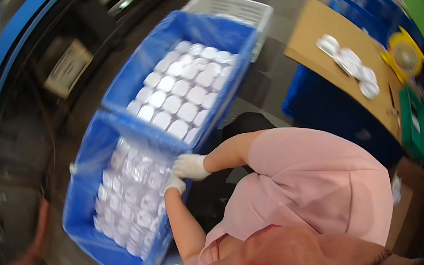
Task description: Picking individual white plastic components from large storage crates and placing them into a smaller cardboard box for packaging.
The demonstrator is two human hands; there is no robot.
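Two crates lined with blue plastic stand side by side on the floor. The near crate holds rows of white round lidded containers that look hazy, as if under a clear film. The far crate holds the same white containers, uncovered. Both my hands wear white gloves. My left hand is closed on the blue liner at the near crate's right rim. My right hand lies just above it at the corner where the two crates meet, fingers curled over the liner.
A white crate stands behind the far crate. At the right a cardboard-topped table carries several white lids, a yellow fan and a green holder. More blue crates sit under it. Dark machinery is at the left.
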